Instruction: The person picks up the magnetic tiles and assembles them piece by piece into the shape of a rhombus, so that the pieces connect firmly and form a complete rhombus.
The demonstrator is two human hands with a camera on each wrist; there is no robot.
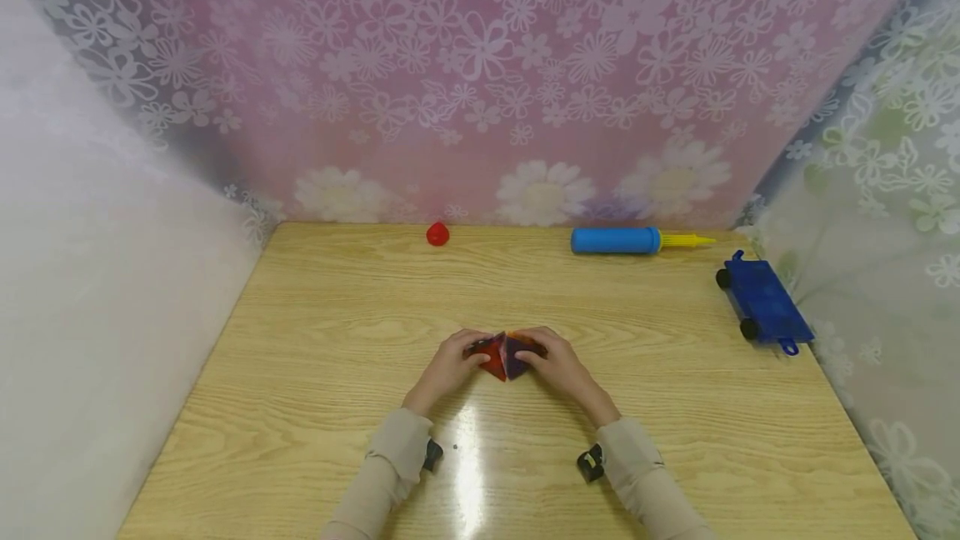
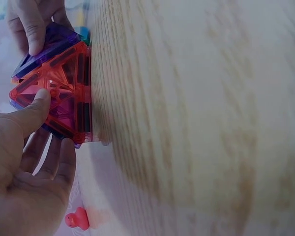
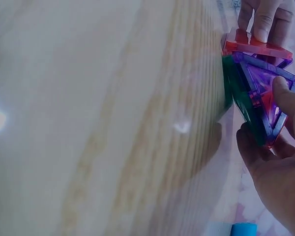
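Near the middle of the table, two pyramid-like shapes built of translucent magnetic tiles meet side by side. My left hand (image 1: 452, 362) grips the one with a red triangular tile (image 1: 497, 362), thumb on its near face and fingers around the back. My right hand (image 1: 558, 363) holds the other by a purple triangular tile (image 1: 515, 367), its thumb pressed to that face. In the right wrist view a green tile (image 3: 250, 119) forms the underside of the purple shape, tilted off the table. The red shape's lower edge (image 2: 87, 93) is right at the tabletop.
A red rubber duck (image 2: 77, 219) sits by the table's back edge. To its right lies a blue hand pump (image 1: 615, 241) with a yellow nozzle. A blue toy wagon (image 1: 768, 302) with black wheels rests at the right edge. Flowered curtains (image 1: 480, 90) enclose the wooden table (image 1: 337, 290).
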